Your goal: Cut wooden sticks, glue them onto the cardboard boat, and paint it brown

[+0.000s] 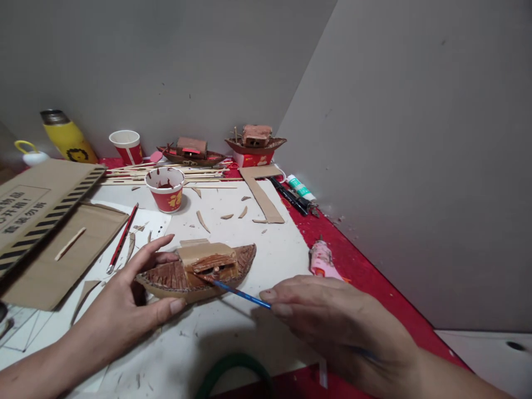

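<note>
A small cardboard model boat (166,277) with a little cabin sits in front of me, its deck coated in reddish-brown paint. The cabin roof (203,252) is still bare tan cardboard on top, with wet brown paint along its near side. My left hand (145,282) grips the boat's left end between thumb and fingers. In my right hand (324,318) is a blue-handled paintbrush (243,295), its bristles touching the cabin's near side. Beyond the boat stands a red-and-white paper cup (166,198) with dark brown paint inside.
Two finished-looking model boats (255,143) stand at the back, near thin wooden sticks (208,176) and another paper cup (127,148). Cardboard sheets (75,260) and a red pencil (123,238) lie left. On the right are black pens (288,195) and a pink glue gun (322,260).
</note>
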Available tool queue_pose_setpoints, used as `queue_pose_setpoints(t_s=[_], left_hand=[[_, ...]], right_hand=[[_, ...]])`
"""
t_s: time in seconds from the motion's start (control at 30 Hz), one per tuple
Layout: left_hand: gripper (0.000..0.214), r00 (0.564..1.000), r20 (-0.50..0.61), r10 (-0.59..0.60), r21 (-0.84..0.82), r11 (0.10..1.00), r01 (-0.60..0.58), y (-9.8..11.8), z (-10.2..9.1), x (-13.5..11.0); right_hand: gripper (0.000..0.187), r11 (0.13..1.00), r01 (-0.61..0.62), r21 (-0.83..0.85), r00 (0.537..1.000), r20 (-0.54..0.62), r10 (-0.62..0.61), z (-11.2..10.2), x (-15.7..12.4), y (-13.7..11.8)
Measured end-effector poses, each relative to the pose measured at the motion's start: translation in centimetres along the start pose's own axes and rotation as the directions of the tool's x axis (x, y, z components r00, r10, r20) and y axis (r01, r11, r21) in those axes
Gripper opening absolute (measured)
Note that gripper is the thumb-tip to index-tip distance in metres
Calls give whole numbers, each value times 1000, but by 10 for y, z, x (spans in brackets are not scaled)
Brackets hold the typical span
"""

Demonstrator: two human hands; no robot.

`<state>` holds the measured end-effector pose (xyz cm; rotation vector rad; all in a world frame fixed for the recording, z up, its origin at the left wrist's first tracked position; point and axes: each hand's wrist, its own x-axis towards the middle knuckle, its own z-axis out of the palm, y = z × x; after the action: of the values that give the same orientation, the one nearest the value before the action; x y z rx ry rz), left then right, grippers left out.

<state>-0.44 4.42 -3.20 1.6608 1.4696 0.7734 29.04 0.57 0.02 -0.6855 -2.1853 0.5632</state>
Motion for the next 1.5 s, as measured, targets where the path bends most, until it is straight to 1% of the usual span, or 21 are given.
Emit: queue_pose_setpoints(t_s=[0.1, 0.17, 0.3, 0.33, 0.37, 0.47, 0.53, 0.63, 0.7, 0.8, 0.87, 0.93, 1.07, 1.17, 1.33, 1.5], left_hand=[[83, 1000, -11, 7, 9, 1000, -6, 0, 0, 0], [82, 1000, -13, 9, 0, 1000, -9, 0, 0, 0], [82, 999, 27, 31, -6, 1000, -31, -5, -2, 2], [82, 998, 44, 36, -3, 999, -36, -7, -3, 3], [82, 997, 59, 40, 1, 999, -40, -8, -3, 4], [83, 997, 71, 42, 17, 999, -43, -9, -5, 5], [83, 998, 55, 30, 15, 999, -31, -6, -4, 3], [80, 1000, 1, -9, -20, 1000, 9, 2, -1, -1], [78, 1000, -21, -18, -49, 999, 17, 5, 1, -3], [75, 999, -30, -10, -70, 998, 8, 7, 2, -3], [75, 1000, -25, -13, -73, 997, 11, 7, 2, -2], [77, 1000, -19, -25, -74, 997, 23, 7, 2, -2], [79, 999, -22, -25, -71, 997, 23, 7, 2, -3], [77, 999, -17, -32, -82, 996, 31, 7, 2, -3], [75, 999, -26, -20, -69, 997, 19, 8, 2, -3], [76, 999, -23, -33, -104, 994, 30, 9, 2, -3]], right_hand=[[47, 998, 17, -66, 1000, 4, -17, 0, 0, -3], [48, 997, 8, -77, 1000, 19, -7, 1, -1, -5], [49, 989, -146, -37, 987, 56, 148, 3, -3, -9], [48, 985, -167, -38, 984, 63, 170, 3, -3, -9], [46, 986, -161, -44, 984, 66, 164, 2, -3, -10], [37, 992, -91, -90, 993, 67, 97, -4, -2, -11], [34, 989, -82, -124, 995, 43, 88, -9, -1, -12], [31, 980, -123, -158, 992, -17, 122, -16, -3, -14], [29, 971, -165, -171, 985, -88, 151, -17, -7, -17], [30, 961, -215, -176, 960, -216, 176, -15, -13, -17], [32, 957, -219, -189, 953, -254, 168, -16, -16, -16], [30, 955, -211, -208, 951, -271, 151, -18, -16, -13], [26, 950, -203, -237, 956, -257, 140, -24, -14, -9], [30, 954, -176, -242, 967, -226, 121, -24, -14, -10], [34, 949, -213, -234, 951, -271, 147, -23, -15, -13], [34, 960, -180, -215, 959, -255, 123, -25, -12, -11]])
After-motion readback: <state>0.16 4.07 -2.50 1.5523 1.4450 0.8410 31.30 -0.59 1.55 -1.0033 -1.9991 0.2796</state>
